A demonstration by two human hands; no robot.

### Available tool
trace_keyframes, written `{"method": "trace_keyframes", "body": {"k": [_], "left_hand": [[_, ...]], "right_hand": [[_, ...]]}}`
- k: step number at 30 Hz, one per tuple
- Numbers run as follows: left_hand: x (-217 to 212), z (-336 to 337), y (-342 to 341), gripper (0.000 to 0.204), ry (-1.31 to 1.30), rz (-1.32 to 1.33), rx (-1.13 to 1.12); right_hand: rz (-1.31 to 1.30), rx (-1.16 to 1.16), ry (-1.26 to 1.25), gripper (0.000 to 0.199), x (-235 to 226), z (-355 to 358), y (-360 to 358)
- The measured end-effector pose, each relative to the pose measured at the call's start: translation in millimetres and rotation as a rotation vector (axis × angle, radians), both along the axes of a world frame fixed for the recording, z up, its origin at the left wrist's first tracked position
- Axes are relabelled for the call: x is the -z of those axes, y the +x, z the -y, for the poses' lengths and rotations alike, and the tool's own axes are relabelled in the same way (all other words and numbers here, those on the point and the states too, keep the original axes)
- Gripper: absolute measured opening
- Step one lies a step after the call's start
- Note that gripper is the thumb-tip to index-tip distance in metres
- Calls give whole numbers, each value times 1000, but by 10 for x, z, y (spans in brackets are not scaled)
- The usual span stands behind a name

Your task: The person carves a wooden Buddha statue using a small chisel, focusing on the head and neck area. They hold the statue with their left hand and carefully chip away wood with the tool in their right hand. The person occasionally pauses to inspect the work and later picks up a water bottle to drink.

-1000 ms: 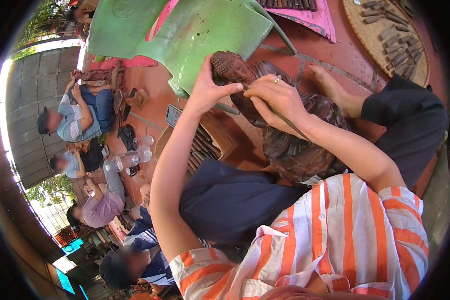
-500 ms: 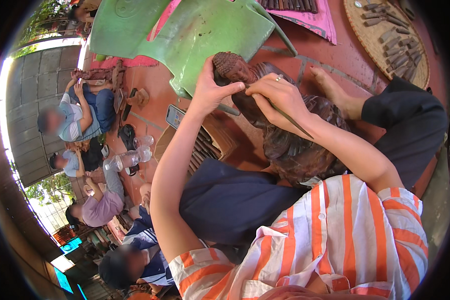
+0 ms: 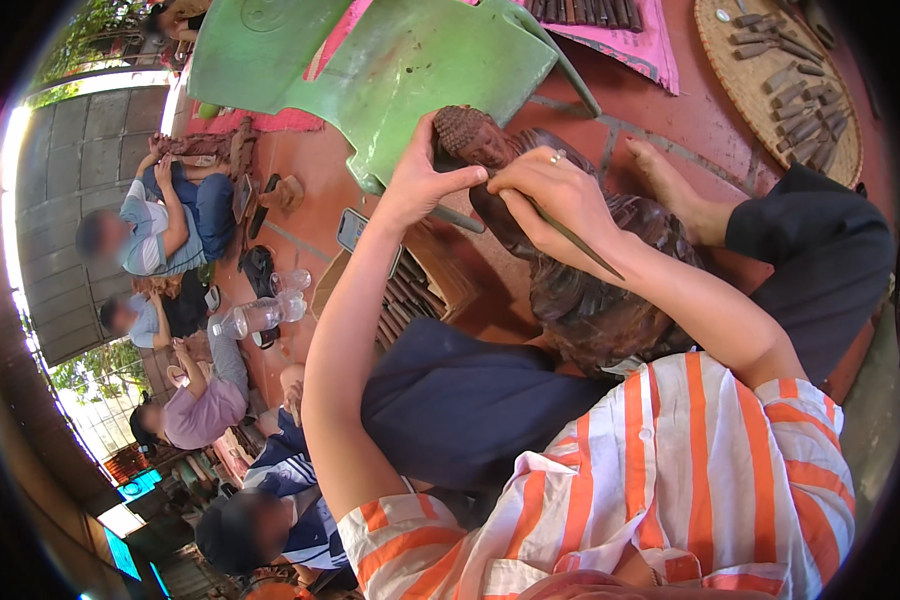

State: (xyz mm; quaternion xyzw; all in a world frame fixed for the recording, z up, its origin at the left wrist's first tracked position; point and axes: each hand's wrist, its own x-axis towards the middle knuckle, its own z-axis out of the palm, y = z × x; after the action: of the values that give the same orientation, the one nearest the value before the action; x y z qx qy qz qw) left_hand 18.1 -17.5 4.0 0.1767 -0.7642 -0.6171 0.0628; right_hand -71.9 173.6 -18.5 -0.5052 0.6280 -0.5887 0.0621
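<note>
A dark brown carved wooden Buddha statue point(image 3: 605, 305) leans between my legs, its curly-haired head pointing away from me. My left hand point(image 3: 422, 183) is wrapped round the side of that head, with the thumb stretched toward the statue's neck and chin. In a pen-like grip, my right hand point(image 3: 558, 198) holds a slim carving chisel point(image 3: 582, 246), whose shaft sticks out back along my wrist. The chisel's tip meets the area by my left thumb, below the carved face; my fingers hide most of it.
A green plastic chair point(image 3: 410, 75) lies just beyond the statue. Left of my leg stands a cardboard box point(image 3: 450, 285) of tools with a phone point(image 3: 351, 228) at its edge. A woven tray point(image 3: 735, 95) at far right holds several chisels. Plastic bottles point(image 3: 260, 318) and seated co-workers are left.
The view has shifted slightly. Both hands keep their places on the statue, and the chisel has barely moved.
</note>
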Motion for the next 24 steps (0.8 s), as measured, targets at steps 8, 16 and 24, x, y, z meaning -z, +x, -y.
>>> {"method": "trace_keyframes", "body": {"k": [8, 16, 24], "left_hand": [[-7, -19, -3, 81, -34, 25, -4], [-3, -42, -26, 77, -150, 79, -10], [89, 25, -10, 85, -187, 86, -8]], "right_hand": [[22, 1, 8, 9, -44, -20, -19], [64, 24, 50, 9, -57, -61, -48], [70, 9, 94, 9, -53, -81, -81]]}}
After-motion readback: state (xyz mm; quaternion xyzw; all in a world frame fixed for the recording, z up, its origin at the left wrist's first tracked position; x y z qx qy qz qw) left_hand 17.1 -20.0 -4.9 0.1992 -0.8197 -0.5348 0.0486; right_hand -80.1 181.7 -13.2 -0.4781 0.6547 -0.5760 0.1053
